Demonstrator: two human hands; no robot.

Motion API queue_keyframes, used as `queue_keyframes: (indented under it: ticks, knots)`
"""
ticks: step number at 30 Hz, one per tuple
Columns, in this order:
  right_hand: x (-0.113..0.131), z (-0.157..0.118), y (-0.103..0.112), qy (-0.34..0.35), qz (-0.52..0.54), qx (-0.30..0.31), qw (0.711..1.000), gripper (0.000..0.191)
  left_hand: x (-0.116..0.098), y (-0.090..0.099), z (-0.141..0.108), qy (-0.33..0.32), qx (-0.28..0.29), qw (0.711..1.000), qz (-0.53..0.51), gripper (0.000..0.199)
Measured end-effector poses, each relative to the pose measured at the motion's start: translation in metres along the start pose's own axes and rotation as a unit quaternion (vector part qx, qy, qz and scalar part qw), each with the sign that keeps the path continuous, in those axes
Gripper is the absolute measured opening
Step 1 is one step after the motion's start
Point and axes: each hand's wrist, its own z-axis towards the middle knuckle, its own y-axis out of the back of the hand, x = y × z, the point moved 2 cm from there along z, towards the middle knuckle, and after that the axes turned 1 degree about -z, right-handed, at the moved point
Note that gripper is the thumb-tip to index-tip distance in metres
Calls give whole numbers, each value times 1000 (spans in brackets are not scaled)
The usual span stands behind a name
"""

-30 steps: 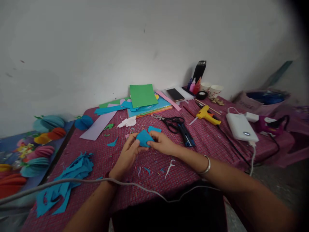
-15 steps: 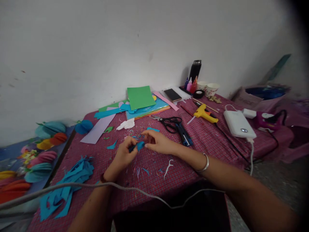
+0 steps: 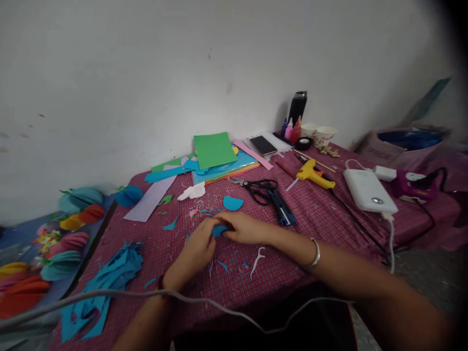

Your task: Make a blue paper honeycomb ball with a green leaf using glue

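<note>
The left hand (image 3: 197, 243) and the right hand (image 3: 245, 228) met over a red checked tablecloth (image 3: 321, 219), their fingers drawn close on a small bright-blue piece of paper (image 3: 218, 230). It sat between the two sets of fingertips, partly hidden, so its full shape could not be told. A silver-coloured bangle (image 3: 316, 252) circled the right wrist.

Just beyond the fingers lay a flat, half-round blue paper cutout (image 3: 233, 203); past it, to the right, were metal scissors with black handles (image 3: 249, 185) beside a dark-blue stapler (image 3: 281, 208). A yellow plastic glue gun (image 3: 310, 173) rested farther right. A white forked plastic pick (image 3: 258, 261) lay nearer the body than the right hand. Left of the left hand was a loose heap of blue paper offcuts (image 3: 117, 273). A square green sheet (image 3: 215, 150) lay well beyond both hands.
</note>
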Motion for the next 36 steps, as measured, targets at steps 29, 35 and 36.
queue_keyframes:
  ticks: [29, 35, 36]
  knots:
    - [-38, 58, 57, -268, -260, 107, 921, 34, 70, 9, 142, 40, 30, 999, 10, 51]
    - [-47, 57, 55, -265, -159, 84, 947, 10, 57, 23, 130, 5, -73, 997, 32, 25]
    - [-48, 55, 55, -265, -130, 74, 953, 6, 54, 26, 127, 9, -89, 996, 10, 20]
